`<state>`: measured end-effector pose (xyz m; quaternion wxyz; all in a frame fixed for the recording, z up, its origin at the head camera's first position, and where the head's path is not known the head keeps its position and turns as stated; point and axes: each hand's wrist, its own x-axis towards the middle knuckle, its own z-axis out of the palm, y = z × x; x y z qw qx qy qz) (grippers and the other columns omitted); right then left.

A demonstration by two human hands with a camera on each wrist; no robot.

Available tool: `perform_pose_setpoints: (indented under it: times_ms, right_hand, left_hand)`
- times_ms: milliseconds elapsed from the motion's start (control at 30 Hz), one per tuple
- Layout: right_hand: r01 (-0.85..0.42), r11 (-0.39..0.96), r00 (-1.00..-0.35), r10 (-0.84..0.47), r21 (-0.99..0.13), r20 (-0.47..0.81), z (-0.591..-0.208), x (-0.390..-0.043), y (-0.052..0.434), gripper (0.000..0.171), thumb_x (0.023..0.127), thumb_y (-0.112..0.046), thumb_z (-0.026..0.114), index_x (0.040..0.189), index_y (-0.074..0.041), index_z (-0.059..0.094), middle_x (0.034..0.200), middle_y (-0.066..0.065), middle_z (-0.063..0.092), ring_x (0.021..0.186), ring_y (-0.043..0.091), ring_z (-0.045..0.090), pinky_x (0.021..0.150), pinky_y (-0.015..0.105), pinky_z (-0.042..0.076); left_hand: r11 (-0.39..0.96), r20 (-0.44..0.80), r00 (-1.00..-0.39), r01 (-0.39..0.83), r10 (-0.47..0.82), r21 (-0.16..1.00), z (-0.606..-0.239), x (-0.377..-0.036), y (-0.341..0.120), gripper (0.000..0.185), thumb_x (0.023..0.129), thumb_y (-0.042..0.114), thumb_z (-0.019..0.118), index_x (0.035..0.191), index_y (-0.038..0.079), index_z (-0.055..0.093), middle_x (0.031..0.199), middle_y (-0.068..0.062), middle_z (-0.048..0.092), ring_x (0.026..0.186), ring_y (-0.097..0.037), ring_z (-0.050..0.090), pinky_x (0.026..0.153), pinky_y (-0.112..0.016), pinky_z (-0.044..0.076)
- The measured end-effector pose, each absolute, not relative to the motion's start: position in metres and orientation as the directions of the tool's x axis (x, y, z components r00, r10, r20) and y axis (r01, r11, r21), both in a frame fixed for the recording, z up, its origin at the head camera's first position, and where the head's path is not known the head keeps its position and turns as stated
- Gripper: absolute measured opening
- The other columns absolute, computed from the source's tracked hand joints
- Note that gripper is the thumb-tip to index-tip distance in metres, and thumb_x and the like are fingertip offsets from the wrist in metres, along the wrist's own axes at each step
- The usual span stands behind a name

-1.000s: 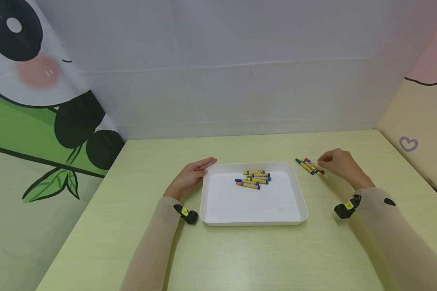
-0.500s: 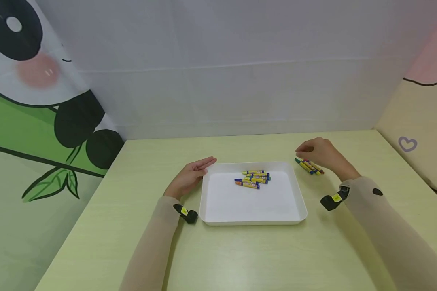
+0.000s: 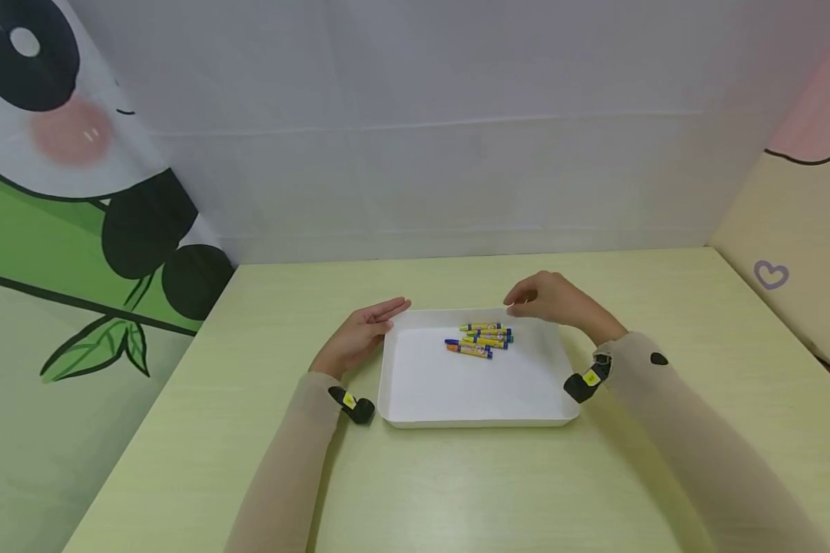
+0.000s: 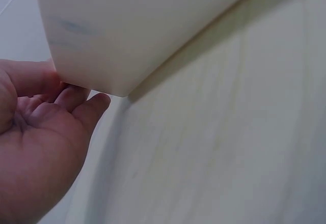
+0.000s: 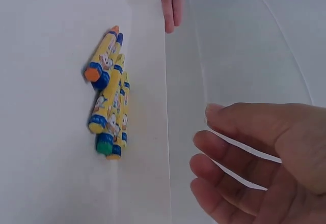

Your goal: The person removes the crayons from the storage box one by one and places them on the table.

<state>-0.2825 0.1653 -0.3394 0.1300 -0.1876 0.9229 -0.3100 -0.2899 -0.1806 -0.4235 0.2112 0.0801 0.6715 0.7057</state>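
A white rectangular tray (image 3: 477,399) stands on the table; several yellow-wrapped crayons (image 3: 469,352) lie grouped in its back middle. My left hand (image 3: 356,334) rests against the tray's back left corner, thumb at the rim and two fingers straight past it. The left wrist view shows its thumb touching the tray's outer wall (image 4: 127,25). My right hand (image 3: 556,299) hovers over the back right rim, just right of the crayons. In the right wrist view its fingers are loosely bent, with nothing between them. The loose crayons to the right of the tray are now hidden behind this hand.
The pale wooden table (image 3: 422,491) extends around the tray. A white cloth wall (image 3: 456,184) rises along its back edge. At the left is a cartoon-printed panel (image 3: 111,253); at the right, a cream panel (image 3: 795,230) with a heart on it.
My right hand has moved left from beside the loose crayons, over them, to the tray's back right rim. The left hand and the crayons in the tray have stayed put.
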Motion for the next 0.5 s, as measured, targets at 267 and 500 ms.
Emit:
perform_pose_setpoints:
  times_ms: [267, 500]
  right_hand:
    - [-0.339, 0.711, -0.821, -0.544, -0.617, -0.176, -0.345, -0.284, 0.138, 0.022, 0.09, -0.016, 0.067, 0.108, -0.005, 0.072, 0.098, 0.006, 0.071, 0.092, 0.02, 0.064, 0.078, 0.035, 0.054]
    - [-0.323, 0.728, -0.782, -0.565, -0.605, -0.262, -0.355, -0.284, 0.122, 0.012, 0.087, -0.015, 0.07, 0.097, -0.009, 0.073, 0.092, 0.002, 0.068, 0.081, 0.014, 0.057, 0.069, 0.026, 0.048]
  left_hand:
    - [-0.006, -0.171, -0.898, -0.19, 0.406, 0.982, -0.423, -0.29, -0.181, 0.05, 0.1, -0.005, 0.037, 0.149, 0.006, 0.035, 0.154, -0.006, 0.037, 0.144, -0.018, 0.029, 0.116, -0.038, 0.027]
    - [-0.007, -0.165, -0.897, -0.184, 0.41, 0.983, -0.425, -0.291, -0.182, 0.05, 0.1, -0.005, 0.037, 0.149, 0.006, 0.034, 0.154, -0.006, 0.037, 0.144, -0.019, 0.03, 0.116, -0.038, 0.028]
